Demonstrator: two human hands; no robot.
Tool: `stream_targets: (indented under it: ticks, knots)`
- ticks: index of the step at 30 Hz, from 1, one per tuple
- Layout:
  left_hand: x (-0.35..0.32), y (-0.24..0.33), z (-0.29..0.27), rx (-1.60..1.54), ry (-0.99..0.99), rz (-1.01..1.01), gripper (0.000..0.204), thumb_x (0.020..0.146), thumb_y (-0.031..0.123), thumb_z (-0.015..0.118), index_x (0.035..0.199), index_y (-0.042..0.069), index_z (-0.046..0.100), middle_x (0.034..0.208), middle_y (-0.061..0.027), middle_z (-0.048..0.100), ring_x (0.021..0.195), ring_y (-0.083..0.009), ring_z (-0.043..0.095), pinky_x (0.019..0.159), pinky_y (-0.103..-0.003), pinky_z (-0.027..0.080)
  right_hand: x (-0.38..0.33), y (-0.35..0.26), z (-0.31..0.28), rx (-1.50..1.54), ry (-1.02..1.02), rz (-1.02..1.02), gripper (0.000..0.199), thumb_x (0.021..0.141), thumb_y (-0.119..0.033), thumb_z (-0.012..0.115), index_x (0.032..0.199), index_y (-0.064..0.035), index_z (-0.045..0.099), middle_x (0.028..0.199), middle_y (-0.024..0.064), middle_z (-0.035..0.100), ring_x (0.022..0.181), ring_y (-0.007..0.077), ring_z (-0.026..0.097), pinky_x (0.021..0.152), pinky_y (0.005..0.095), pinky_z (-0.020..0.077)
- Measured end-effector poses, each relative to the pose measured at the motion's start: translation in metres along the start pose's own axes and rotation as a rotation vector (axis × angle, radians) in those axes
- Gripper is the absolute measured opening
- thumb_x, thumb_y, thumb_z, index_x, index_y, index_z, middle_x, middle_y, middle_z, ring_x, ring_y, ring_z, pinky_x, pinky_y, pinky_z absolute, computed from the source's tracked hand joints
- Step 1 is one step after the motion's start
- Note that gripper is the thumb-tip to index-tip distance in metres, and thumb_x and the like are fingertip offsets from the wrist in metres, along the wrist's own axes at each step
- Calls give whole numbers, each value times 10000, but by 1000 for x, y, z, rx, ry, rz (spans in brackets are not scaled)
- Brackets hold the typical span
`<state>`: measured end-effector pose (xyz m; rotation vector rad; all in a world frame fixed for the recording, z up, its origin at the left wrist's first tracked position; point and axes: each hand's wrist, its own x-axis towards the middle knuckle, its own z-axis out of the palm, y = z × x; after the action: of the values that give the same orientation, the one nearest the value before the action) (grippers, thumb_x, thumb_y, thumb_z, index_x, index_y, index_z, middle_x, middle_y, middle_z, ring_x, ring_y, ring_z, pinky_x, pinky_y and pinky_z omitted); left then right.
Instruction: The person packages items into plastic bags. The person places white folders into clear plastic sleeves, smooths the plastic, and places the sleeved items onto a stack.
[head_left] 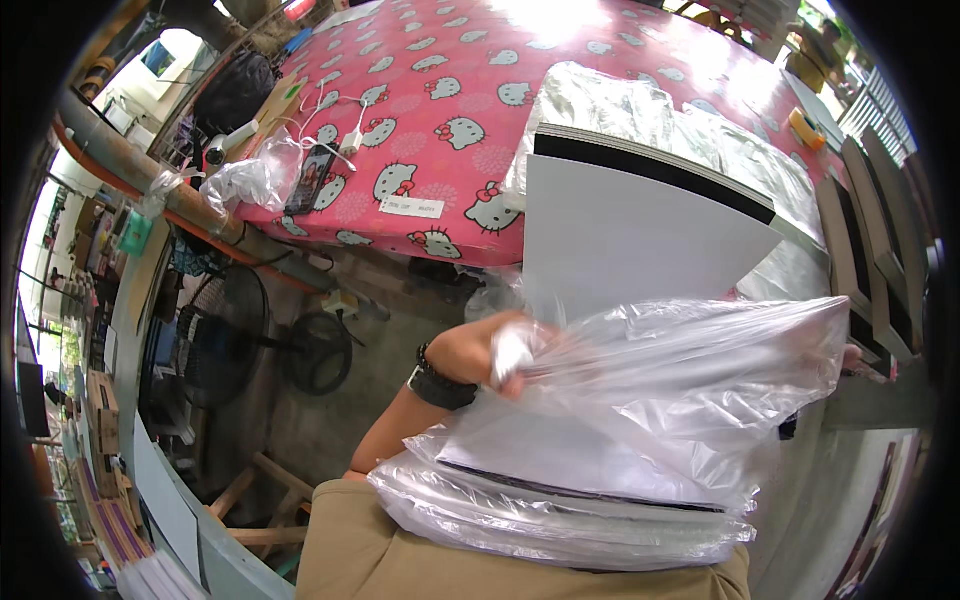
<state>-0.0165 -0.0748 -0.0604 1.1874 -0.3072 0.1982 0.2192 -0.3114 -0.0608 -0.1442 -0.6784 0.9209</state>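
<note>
My left hand [512, 355], with a dark watch and a beaded bracelet at its wrist, is closed on a gathered fold of a clear plastic bag [690, 370]. The plastic stretches taut across to my right hand [851, 357], which grips it at the far right; that hand is mostly hidden behind the film. Beneath lies a white board [640, 225] with a black strip along its far end, on top of several stacked layers. Its far end rests over the table edge, and its near part shows through the plastic. More layers of plastic-covered boards [570, 520] lie across my lap.
A pink table [440, 110] with a cartoon cat pattern bears crumpled silvery plastic [610, 95], a phone [313, 180], a white charger [351, 142] and yellow tape [806, 128]. Dark-edged panels [870, 230] stand at right. A black fan [225, 335] stands at lower left.
</note>
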Motion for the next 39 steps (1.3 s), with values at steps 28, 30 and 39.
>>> stream_targets:
  ticks: [28, 30, 39]
  knots:
    - [86, 47, -35, 1216, 843, 194, 174, 640, 36, 635, 810, 0, 617, 687, 12, 591, 606, -96, 515, 579, -220, 414, 61, -21, 29, -1651, 598, -193, 138, 730, -49, 569, 857, -40, 623, 584, -50, 444, 517, 4, 361, 451, 150, 248]
    - [72, 50, -35, 1074, 794, 168, 189, 644, 36, 632, 827, -7, 610, 698, 1, 597, 608, -100, 522, 584, -220, 418, 52, -37, 39, -1304, 598, 73, 89, 722, -57, 575, 798, -34, 614, 589, -45, 463, 498, 9, 373, 441, 153, 254]
    - [25, 41, -64, 302, 445, -639, 267, 764, 157, 600, 989, 19, 561, 784, -10, 593, 585, -43, 521, 471, -160, 385, 7, -34, 2, -693, 582, 510, 244, 760, -74, 585, 983, 22, 561, 872, 89, 609, 774, 129, 593, 710, 240, 476]
